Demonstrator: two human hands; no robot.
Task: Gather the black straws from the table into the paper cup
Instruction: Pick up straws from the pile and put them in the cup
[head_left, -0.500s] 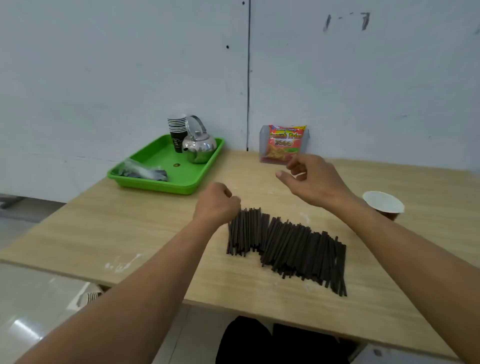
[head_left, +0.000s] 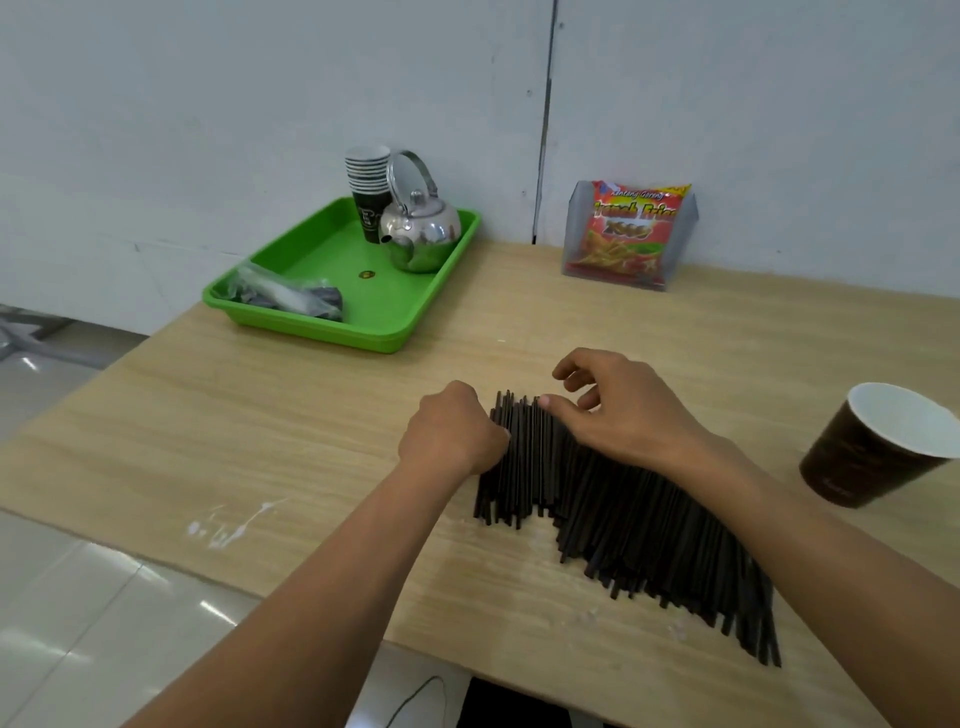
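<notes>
Several black straws (head_left: 649, 530) lie side by side in a wide band on the wooden table (head_left: 260, 415), running from the middle toward the near right. My left hand (head_left: 452, 434) is curled into a fist at the band's left end, its thumb touching the outer straws. My right hand (head_left: 618, 410) rests on the far ends of the straws, thumb stretched left across their tips and fingers loosely bent. The dark brown paper cup (head_left: 878, 447), white inside, stands upright to the right, apart from both hands and the straws. No straw shows in it.
A green tray (head_left: 332, 325) at the back left holds a steel kettle (head_left: 421, 234), a stack of paper cups (head_left: 369, 176) and a plastic bag (head_left: 291, 296). A red snack packet (head_left: 628, 234) leans on the wall. The table's front edge runs just below the straws.
My right hand has come down from above the table onto the straws' far ends. My left fist has pressed in against the left end of the band. The view has moved closer.
</notes>
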